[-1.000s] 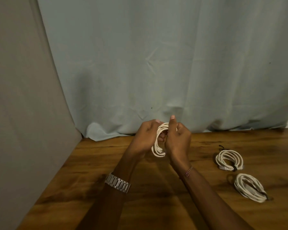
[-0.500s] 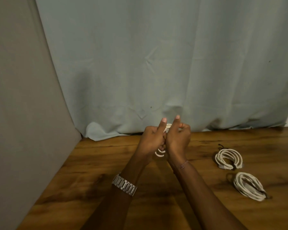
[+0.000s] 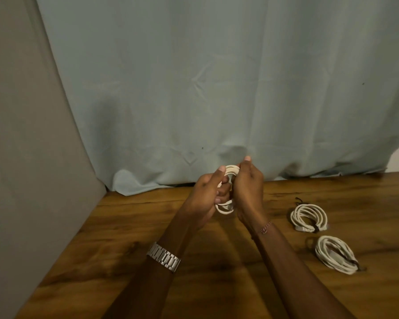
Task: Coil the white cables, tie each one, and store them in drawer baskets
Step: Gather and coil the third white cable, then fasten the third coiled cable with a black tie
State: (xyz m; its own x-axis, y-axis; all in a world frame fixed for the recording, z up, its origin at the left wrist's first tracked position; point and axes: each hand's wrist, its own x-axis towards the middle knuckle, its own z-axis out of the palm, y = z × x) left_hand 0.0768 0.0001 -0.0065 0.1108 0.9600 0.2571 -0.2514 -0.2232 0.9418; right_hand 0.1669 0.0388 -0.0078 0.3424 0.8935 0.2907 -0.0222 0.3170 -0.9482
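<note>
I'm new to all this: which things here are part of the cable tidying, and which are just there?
Part of the job:
- held cable coil, gripped by left hand and right hand
- two tied coils on the table: far coil, near coil

Just there:
- curtain
- wooden table
- wristwatch

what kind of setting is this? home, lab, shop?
Probably a makeshift recording spot at a home table, not a lab: a wooden table, a pale blue cloth hung as a backdrop, a grey panel on the left. No drawers or baskets are in view.

Dim, warm light, soft shadows under both forearms on the table [image 3: 129, 226] (slight wide-angle bowing at edges).
</note>
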